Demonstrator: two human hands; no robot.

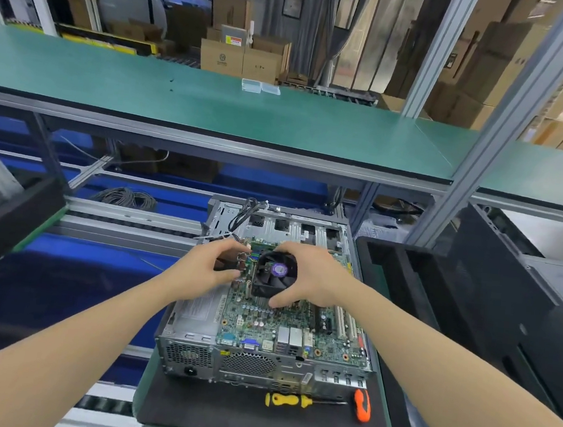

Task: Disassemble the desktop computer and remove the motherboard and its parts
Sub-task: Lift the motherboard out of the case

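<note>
Two hands are in the open computer case (pixel 187 352), which lies on the black mat (pixel 219 414) with its side cover already off. My right hand (pixel 315 275) is curled round the cooler fan (pixel 272 274), thumb at its near edge and fingers over the far side, so that one I am gripping. My left hand (pixel 206 268) is bent in at the fan's left side, close against it. Whether it pinches a cable, a clip or nothing I cannot tell.

The motherboard (pixel 263 318) sits flat in the case with its rear ports in the back panel, so I judge the main removal not yet done. The cooler looks seated on the board, and the power supply (pixel 195 311) is in its corner beside it. A bundle of black cables (pixel 244 215) trails over the far wall of the case, seemingly loose from the board.

The yellow screwdriver (pixel 284 400) and the orange screwdriver (pixel 362 405) lie on the mat just in front of the case, neither in hand.

By my reckoning I am early to midway: cover off, cooler in hand, board and its fittings left to free
</note>
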